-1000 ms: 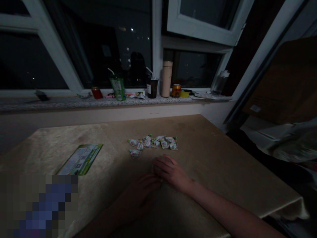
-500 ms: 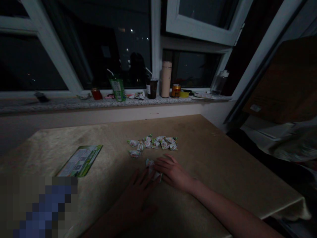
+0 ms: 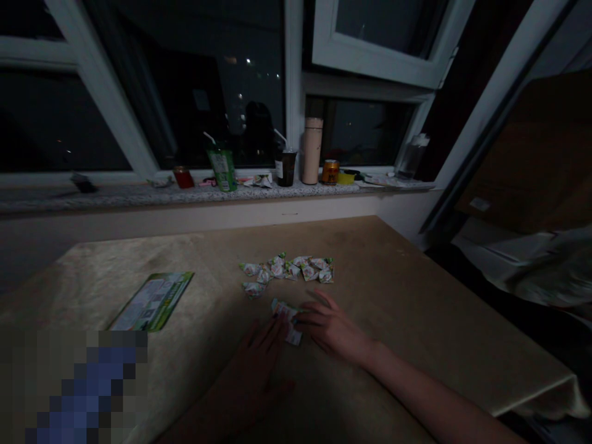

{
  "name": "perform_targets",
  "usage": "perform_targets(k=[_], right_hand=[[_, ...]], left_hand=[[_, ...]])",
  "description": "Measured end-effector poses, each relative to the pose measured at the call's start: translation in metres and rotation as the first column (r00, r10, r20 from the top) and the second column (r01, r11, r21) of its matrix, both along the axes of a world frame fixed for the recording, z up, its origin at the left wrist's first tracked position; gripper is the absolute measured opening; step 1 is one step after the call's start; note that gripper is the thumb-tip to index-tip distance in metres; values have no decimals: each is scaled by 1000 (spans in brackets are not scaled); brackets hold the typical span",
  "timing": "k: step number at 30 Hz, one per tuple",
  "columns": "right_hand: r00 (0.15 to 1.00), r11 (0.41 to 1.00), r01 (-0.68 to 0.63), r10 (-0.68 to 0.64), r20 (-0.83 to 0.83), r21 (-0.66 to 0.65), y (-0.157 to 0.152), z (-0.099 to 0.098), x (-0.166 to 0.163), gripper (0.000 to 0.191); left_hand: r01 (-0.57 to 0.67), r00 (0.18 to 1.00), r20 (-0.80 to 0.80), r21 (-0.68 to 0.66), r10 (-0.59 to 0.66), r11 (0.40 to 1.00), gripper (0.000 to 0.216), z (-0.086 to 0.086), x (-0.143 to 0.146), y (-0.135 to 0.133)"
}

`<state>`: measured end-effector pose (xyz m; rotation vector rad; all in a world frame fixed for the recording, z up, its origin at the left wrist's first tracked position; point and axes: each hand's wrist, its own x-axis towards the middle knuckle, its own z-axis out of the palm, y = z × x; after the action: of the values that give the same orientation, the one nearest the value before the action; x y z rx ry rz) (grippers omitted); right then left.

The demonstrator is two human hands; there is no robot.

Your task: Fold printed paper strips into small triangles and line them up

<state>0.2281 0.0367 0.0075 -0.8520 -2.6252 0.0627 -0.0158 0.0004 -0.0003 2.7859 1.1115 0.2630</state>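
A small printed candy wrapper [image 3: 293, 335] lies on the cloth-covered table [image 3: 393, 296] between my hands. My left hand [image 3: 259, 361] lies flat and dim in shadow, fingers stretched, their tips at the wrapper's left side. At its right edge is my right hand [image 3: 335, 330], with fingers extended and apart. Whether those fingertips press on the wrapper I cannot tell. Just beyond my hands, several twist-wrapped candies [image 3: 277, 267] sit in a loose row, white with green ends. One more wrapped candy [image 3: 254, 290] rests in front of the row's left end.
A flat green and white package [image 3: 152, 302] lies at left, by a blurred-out patch. On the windowsill [image 3: 259, 193] stand a green cup [image 3: 222, 169], a dark drink cup [image 3: 285, 168], a pink bottle [image 3: 312, 151], an orange can [image 3: 330, 172] and a red jar [image 3: 184, 177].
My right hand has shifted slightly right, baring more of the wrapper, which now looks flatter. My left hand stays nearly in place. The view has moved a little.
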Motion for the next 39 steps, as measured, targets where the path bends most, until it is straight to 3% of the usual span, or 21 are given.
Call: perform_targets(k=[7,14,20,27,39], right_hand=[[997,996,66,-69,-46,-66,1,5,1,26],[989,978,64,-89,-115,-200,7,2,6,24],[961,956,46,-122,-249,-291,14,-5,6,16],[951,953,42,-131,-281,-302,17,-6,4,19],[920,900,288,-355,-168,-326,33,-12,-26,18]], left_hand=[[109,994,-7,-103,-110,989,79,8,-23,16],[159,987,-8,-138,-161,978,87,16,-26,14],[166,985,-6,-180,-170,970,69,22,-36,25],[183,983,10,-162,-184,970,68,22,-37,28],[189,982,-1,-128,-191,974,80,16,-32,20]])
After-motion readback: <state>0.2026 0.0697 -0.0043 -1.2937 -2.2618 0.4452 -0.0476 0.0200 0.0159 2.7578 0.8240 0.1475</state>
